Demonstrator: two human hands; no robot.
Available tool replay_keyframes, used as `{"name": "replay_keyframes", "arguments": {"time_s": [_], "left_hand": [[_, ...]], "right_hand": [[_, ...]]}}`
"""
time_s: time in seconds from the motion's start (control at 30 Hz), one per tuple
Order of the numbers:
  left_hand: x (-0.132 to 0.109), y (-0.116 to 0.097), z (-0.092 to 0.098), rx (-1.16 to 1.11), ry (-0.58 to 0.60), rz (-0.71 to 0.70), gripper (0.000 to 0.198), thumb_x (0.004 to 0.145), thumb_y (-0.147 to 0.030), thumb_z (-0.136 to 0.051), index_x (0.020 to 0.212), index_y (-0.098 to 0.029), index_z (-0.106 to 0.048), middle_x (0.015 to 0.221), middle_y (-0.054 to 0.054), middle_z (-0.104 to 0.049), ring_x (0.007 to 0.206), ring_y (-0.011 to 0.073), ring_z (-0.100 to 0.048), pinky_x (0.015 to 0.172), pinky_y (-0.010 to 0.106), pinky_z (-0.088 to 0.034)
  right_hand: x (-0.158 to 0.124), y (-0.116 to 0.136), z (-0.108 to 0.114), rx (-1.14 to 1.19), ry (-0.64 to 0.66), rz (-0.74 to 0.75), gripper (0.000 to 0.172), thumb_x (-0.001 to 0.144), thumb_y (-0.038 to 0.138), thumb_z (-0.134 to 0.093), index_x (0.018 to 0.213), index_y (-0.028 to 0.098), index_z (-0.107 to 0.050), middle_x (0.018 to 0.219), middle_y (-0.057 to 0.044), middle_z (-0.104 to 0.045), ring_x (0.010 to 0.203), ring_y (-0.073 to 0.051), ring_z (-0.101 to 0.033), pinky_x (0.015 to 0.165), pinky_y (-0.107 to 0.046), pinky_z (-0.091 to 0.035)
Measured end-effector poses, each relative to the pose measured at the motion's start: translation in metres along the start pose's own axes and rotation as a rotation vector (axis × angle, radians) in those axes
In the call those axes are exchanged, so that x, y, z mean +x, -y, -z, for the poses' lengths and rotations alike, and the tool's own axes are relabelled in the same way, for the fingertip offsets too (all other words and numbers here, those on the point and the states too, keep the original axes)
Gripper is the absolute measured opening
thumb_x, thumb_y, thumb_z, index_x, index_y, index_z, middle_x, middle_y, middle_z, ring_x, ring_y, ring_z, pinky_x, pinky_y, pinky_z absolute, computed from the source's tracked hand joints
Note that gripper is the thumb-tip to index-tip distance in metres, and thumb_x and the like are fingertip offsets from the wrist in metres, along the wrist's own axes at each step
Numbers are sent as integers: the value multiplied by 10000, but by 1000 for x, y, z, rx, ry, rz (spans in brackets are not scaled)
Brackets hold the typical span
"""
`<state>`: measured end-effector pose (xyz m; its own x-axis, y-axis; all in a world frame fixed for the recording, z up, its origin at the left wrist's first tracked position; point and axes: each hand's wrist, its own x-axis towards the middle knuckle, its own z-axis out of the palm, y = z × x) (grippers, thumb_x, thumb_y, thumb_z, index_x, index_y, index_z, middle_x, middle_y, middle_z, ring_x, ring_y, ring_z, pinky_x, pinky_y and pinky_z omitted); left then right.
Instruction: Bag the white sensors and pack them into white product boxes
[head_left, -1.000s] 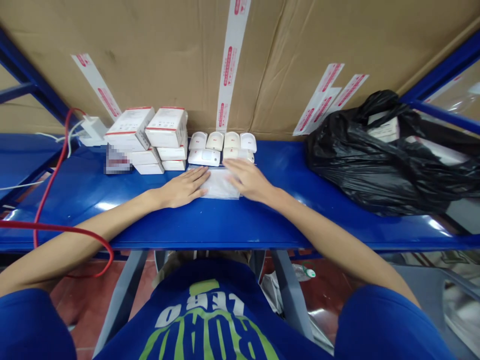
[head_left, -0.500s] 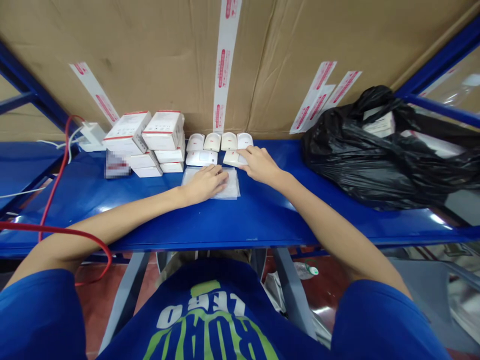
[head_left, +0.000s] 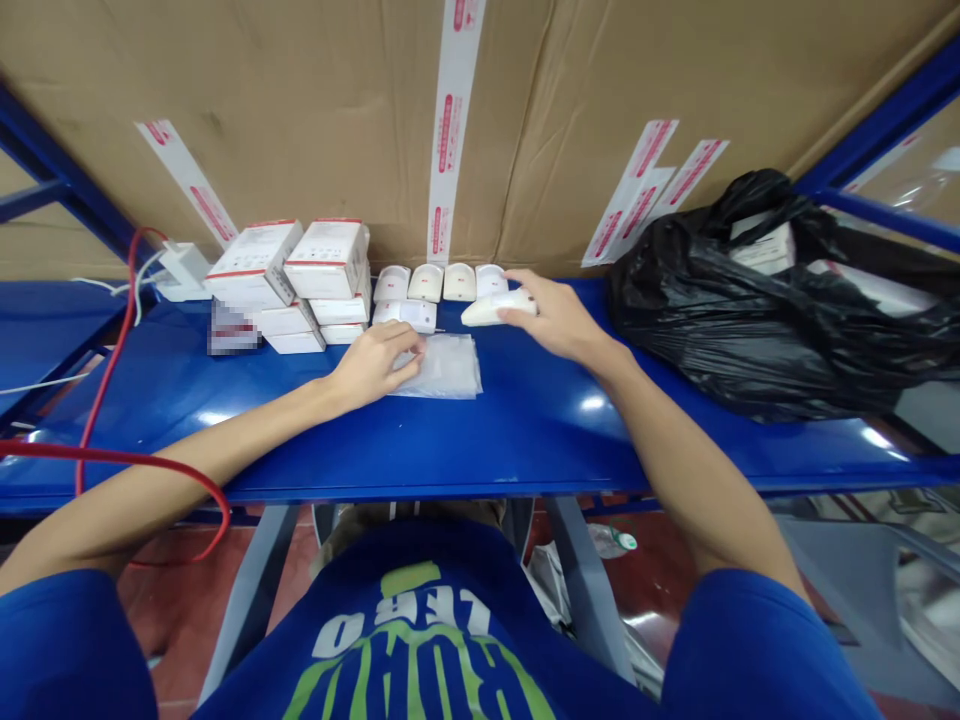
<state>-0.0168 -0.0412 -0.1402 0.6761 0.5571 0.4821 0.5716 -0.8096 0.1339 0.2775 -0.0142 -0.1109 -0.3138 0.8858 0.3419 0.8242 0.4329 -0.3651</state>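
Observation:
My right hand (head_left: 559, 312) grips a white motion sensor (head_left: 489, 308) by its right end, tilted and raised off the blue shelf. My left hand (head_left: 375, 368) has its fingers curled together at the left end of a flat stack of clear plastic bags (head_left: 450, 367), seeming to pinch the top one; the fingertips are partly hidden. Just behind it another white sensor (head_left: 405, 316) lies on its side. At the back a row of several white sensors (head_left: 426, 284) stands along the cardboard.
White boxes with red edges (head_left: 326, 262) are stacked at the left, near a white plug (head_left: 186, 268) and a red cable (head_left: 112, 385). A black plastic bag (head_left: 697, 310) holding boxes bulges on the right. Cardboard (head_left: 300, 110) backs the blue shelf (head_left: 480, 455).
My right hand has lifted the sensor from the shelf and moved right with it. My left hand has slid left across the plastic bags, its fingers now curled.

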Motion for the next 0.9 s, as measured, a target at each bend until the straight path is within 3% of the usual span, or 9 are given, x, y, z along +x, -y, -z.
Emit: {"name": "replay_keyframes", "arguments": {"time_s": [0.13,0.27,0.43,0.53,0.6,0.73,0.9], "left_hand": [[-7,3,-6,-82,0,49,180,912,-222,-530,849,-187,-695,841,49,-715,796,201,-671,808,353,-583],[-5,1,-14,-132,-10,77,193,890,-220,-533,811,-178,-704,828,54,-726,773,195,-687,783,344,-596],[-6,-6,-14,-159,-70,75,204,893,-214,-523,783,-183,-692,800,36,-716,713,166,-671,746,318,-595],[-7,-8,-12,-144,-196,61,232,935,-232,-498,820,-178,-692,842,51,-726,763,173,-679,779,327,-598],[-7,-8,-12,-107,-219,58,252,962,-246,-481,854,-173,-696,864,63,-729,799,185,-683,797,339,-599],[-7,-5,-16,-8,-43,7,276,990,-249,-456,910,-161,-705,873,74,-718,813,205,-682,795,353,-596],[-5,-5,-21,112,123,10,315,1035,-393,-505,1104,-154,-699,1033,111,-705,969,261,-684,875,402,-587]], "right_hand": [[-5,2,14,279,-105,103,444,864,477,-616,1219,231,-719,1184,-67,-766,1021,-295,-682,905,-439,-511],[-15,15,21,426,52,178,423,833,543,-658,1074,213,-770,1083,-56,-779,941,-254,-677,827,-363,-492],[-20,26,21,440,183,177,401,814,501,-689,1044,188,-790,965,-51,-779,854,-225,-654,795,-341,-465],[-20,25,21,430,163,168,391,812,483,-684,1042,186,-791,956,-49,-777,844,-220,-646,789,-338,-463],[-19,22,22,419,123,167,387,821,491,-671,1040,194,-790,964,-44,-775,844,-218,-642,784,-336,-465],[-18,18,25,378,55,157,395,834,500,-652,1055,199,-782,969,-39,-765,844,-214,-636,776,-336,-462],[-17,17,22,357,70,167,389,841,495,-642,1055,198,-775,953,-38,-758,832,-209,-629,768,-336,-461]]}}
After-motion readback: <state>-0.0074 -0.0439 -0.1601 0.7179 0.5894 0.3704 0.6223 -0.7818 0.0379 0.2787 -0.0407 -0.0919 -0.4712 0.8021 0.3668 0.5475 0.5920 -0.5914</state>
